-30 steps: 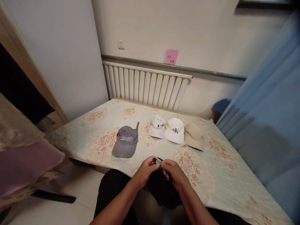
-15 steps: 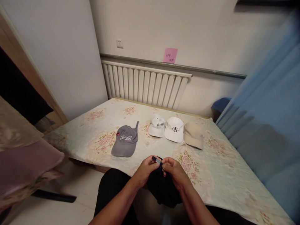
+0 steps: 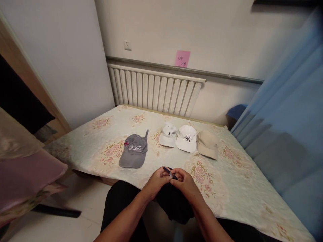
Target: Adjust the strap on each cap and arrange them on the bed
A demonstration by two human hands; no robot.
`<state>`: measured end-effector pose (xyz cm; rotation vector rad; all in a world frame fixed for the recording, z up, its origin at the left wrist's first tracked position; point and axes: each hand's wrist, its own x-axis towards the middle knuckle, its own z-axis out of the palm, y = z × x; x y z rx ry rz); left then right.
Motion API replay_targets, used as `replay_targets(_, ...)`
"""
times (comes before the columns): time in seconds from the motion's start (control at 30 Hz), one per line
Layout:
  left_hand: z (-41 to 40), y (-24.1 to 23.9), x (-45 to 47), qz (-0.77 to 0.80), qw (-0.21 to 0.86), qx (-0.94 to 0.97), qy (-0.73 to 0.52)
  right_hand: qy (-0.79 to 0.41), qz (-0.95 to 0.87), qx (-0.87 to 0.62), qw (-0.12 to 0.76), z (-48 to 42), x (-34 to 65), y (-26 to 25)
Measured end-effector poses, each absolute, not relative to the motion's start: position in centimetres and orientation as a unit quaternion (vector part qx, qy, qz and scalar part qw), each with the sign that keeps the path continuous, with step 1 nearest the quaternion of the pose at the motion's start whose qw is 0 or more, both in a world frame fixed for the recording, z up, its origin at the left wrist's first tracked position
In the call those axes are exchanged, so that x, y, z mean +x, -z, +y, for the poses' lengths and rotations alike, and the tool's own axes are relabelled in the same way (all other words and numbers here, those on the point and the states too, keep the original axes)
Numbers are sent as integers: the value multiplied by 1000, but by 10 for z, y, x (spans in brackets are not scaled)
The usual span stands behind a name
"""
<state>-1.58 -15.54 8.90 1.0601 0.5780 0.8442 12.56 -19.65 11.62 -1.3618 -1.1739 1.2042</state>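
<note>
Both my hands meet at the near edge of the bed over a black cap (image 3: 174, 205) that hangs down onto my lap. My left hand (image 3: 155, 183) and my right hand (image 3: 185, 183) pinch the cap's dark back strap (image 3: 169, 172) between their fingertips. Beyond them on the floral bedspread (image 3: 232, 188) lie a grey cap (image 3: 133, 151) with white lettering, a small white cap (image 3: 168, 134), a white cap (image 3: 187, 138) with a black logo, and a beige cap (image 3: 207, 144).
A white radiator (image 3: 153, 89) runs along the far wall under a pink sticky note (image 3: 182, 58). A blue curtain (image 3: 287, 117) hangs at the right. Pink and beige bedding (image 3: 22, 171) sits at the left, beside a wooden door frame.
My fingers have shifted slightly on the strap, which now tilts more and shows less of its light end. The view has drifted a little.
</note>
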Motion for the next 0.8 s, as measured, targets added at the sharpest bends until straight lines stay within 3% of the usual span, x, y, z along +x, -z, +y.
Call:
replay_targets(0.27,-155,-103,-25,252,730,521,-363,-363,-575,-603,417,-200,124,-123)
replay_targets(0.8,-148,-109,-31,348,713,550,-259,-375,-616,-570,393,-204,142,-125)
